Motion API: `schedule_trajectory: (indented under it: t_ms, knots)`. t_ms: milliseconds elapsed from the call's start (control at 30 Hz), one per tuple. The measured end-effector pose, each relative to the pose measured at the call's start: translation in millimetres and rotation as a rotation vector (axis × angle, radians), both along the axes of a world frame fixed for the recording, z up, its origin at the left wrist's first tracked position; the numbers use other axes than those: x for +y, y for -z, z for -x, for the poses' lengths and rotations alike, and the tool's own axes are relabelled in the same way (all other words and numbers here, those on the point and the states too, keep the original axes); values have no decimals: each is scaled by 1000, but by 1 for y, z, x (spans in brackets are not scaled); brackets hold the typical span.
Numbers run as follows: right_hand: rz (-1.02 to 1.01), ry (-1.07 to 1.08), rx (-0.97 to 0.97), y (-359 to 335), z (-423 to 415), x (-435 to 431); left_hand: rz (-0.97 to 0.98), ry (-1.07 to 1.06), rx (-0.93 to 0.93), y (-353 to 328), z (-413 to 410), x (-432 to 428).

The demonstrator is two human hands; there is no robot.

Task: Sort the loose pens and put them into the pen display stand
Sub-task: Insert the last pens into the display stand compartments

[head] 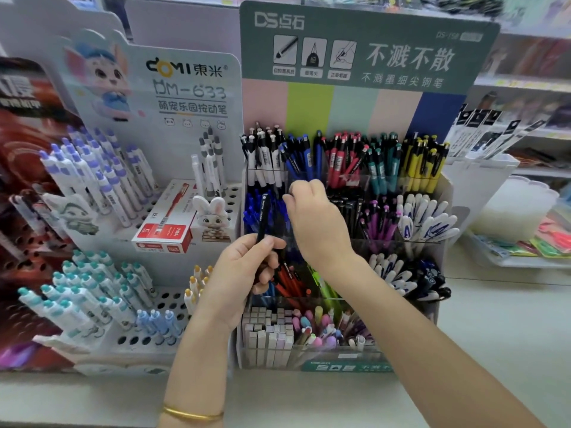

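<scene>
Head view is showing the left hand [244, 270] gripping a black pen [262, 217] before the pen display stand [355, 109]; the right hand [318, 223], grip impossible to tell, is reaching in and could be knocking the crowded pens [296, 159] askew

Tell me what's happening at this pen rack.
A person is sorting pens at the tiered display stand. The left hand grips a dark pen upright in front of the middle tier. The right hand reaches over that tier with curled fingers, close to the blue pens of the top row; whether it pinches anything cannot be told. The stand's compartments are mostly full, grouped by colour.
</scene>
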State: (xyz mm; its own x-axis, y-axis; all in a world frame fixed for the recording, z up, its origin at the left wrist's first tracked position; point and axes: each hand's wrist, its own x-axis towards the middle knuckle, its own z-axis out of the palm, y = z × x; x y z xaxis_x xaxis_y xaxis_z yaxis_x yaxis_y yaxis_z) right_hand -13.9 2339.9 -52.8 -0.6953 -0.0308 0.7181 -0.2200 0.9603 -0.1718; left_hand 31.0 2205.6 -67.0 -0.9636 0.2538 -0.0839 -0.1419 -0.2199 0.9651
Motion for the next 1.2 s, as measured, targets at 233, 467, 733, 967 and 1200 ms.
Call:
schedule_trajectory:
  t_ms: [233,467,733,967,1200]
  knots:
    - [-33,-1,-11,10,-2,11,-19,-16,15,1,1,1]
    - [638,-276,-184,-9,-56,26,75,122,88,1,-2,5]
    - [1052,-272,-235,-22,-66,61,393,147,145,-2,-7,37]
    - [606,-115,73,-15,-45,78,692,-354,442,9,2,59]
    - [327,-73,94,-1,-28,70,819,-402,483,10,11,72]
